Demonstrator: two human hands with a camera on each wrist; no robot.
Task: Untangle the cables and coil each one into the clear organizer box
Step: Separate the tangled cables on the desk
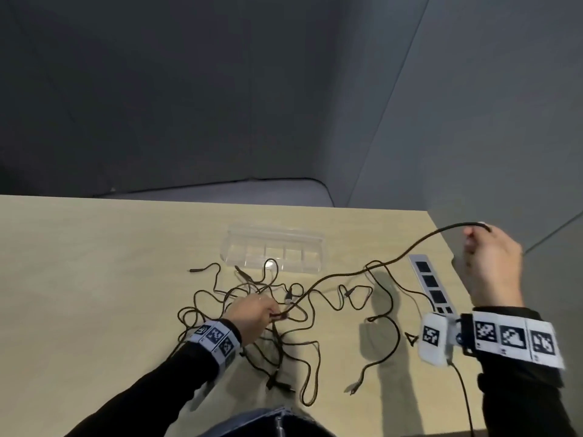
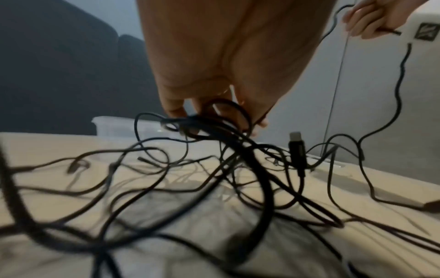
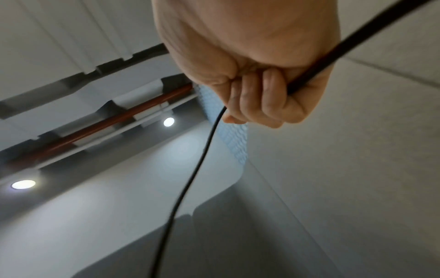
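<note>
Right hand [image 1: 492, 263] grips one cable [image 1: 394, 258] stretched rightward from the tangle [image 1: 252, 313] (left hand [image 1: 252, 316] pinches there)

A light wooden table [image 1: 94, 263] carries tangled black cables [image 1: 252, 310], a clear organizer box [image 1: 274, 250] and a marker strip [image 1: 432, 285].

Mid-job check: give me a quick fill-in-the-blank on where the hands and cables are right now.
1. The right hand grips one black cable, raised ___ the table.
2. The left hand pinches strands in the ___.
3. The clear organizer box holds ___ cables.

Missing words: above; tangle; no
</note>
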